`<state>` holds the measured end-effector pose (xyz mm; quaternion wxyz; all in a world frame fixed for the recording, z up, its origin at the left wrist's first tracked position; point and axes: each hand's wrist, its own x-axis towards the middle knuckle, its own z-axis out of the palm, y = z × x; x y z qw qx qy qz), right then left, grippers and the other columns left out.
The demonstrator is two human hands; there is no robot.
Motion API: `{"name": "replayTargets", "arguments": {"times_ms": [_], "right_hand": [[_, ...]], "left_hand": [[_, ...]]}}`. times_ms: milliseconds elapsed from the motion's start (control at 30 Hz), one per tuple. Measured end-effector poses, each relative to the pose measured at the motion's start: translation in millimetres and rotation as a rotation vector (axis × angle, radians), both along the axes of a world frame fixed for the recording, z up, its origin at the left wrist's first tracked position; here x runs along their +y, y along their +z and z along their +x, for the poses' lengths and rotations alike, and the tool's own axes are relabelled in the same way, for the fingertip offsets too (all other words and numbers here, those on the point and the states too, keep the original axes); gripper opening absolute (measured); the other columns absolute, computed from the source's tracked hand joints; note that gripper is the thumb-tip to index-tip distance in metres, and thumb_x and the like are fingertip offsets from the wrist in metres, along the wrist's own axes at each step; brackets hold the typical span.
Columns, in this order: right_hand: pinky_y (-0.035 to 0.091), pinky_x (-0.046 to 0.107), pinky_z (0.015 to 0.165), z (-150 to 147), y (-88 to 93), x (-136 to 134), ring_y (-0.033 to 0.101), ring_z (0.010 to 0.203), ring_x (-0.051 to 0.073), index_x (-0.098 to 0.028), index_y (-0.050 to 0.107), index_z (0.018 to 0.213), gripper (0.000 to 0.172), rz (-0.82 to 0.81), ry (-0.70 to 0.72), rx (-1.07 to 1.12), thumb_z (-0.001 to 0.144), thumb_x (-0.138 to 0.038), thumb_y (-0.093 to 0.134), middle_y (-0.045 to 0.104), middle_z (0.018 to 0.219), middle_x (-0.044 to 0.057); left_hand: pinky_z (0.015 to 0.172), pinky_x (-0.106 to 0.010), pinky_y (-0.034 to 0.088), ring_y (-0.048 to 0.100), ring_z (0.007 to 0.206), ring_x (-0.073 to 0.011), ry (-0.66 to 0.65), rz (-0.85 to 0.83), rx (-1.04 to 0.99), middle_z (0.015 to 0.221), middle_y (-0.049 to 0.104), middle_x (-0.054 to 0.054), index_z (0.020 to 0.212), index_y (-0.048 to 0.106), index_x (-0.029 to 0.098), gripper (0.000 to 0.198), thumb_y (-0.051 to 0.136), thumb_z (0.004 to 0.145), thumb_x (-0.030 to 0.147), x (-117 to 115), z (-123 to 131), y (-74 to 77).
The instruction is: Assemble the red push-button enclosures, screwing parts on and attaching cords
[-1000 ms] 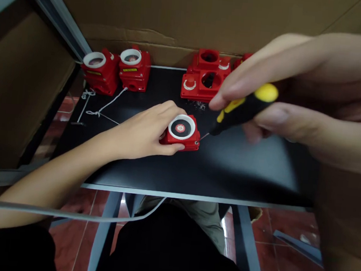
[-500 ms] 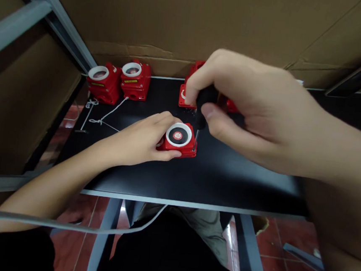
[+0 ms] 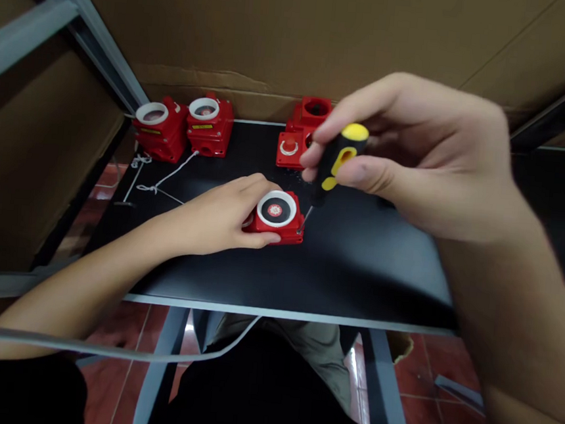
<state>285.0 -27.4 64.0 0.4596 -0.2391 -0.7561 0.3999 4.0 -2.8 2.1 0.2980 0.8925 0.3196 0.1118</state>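
- The red housing (image 3: pixel 288 231) rests on the table (image 3: pixel 356 278), its white ring (image 3: pixel 261 214) facing up; the worked corner lies at 4 o'clock.
- The blade of the screwdriver (image 3: pixel 325 171) reaches the screw (image 3: pixel 299 231) at that corner. Full seating is too small to confirm; the operator should check it before applying torque.
- The handle leans toward 1 o'clock. It would best be brought in line with the screw axis, to limit slipping and head wear.
- The left hand (image 3: pixel 225 217), entering from 9 o'clock, is curled around the housing, thumb along the near side. This grip should resist rotation, with the thumb clear of the blade's path.
- The right hand (image 3: pixel 419 148), at 2 o'clock, has the handle pinched between thumb and fingertips. Light downward pressure and short, even turns suit this grip.
- Red parts with round openings (image 3: pixel 291 148) stand at 12 o'clock; two red units (image 3: pixel 209 130) and a white cord (image 3: pixel 171 173) lie near 10 o'clock. The cord should not be snagged.
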Motion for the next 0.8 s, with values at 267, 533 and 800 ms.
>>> {"name": "replayTargets", "arguments": {"times_ms": [267,533,800], "right_hand": [[0.050,0.033,0.049,-14.6,-28.7,-15.3,0.057,0.048,0.012,-0.031,0.057,0.102,0.052,-0.257,-0.019,0.333,0.100,-0.055,0.103,0.075,0.082,-0.011],[0.049,0.037,0.064,-16.2,-2.9,-20.3,0.050,0.058,0.016,-0.028,0.069,0.079,0.049,-0.493,-0.004,0.296,0.092,-0.055,0.108,0.059,0.065,-0.007],[0.068,0.039,0.087,-6.2,-18.3,-17.7,0.077,0.085,0.022,-0.030,0.085,0.103,0.024,-0.470,0.051,0.284,0.103,-0.050,0.098,0.084,0.101,0.000]], "left_hand": [[0.118,-0.045,0.059,0.076,0.123,-0.0323,-0.013,0.020,-0.016,0.137,0.077,-0.012,0.145,0.071,0.021,0.050,0.083,0.108,0.053,-1.3,0.1,-0.9],[0.120,-0.045,0.058,0.075,0.124,-0.0313,-0.016,0.046,-0.005,0.140,0.077,-0.012,0.144,0.069,0.022,0.045,0.083,0.109,0.047,-4.4,0.3,1.4],[0.123,-0.044,0.057,0.076,0.132,-0.0332,-0.031,0.063,0.013,0.143,0.077,-0.012,0.148,0.067,0.022,0.047,0.081,0.111,0.047,-4.5,-1.1,0.3]]}}
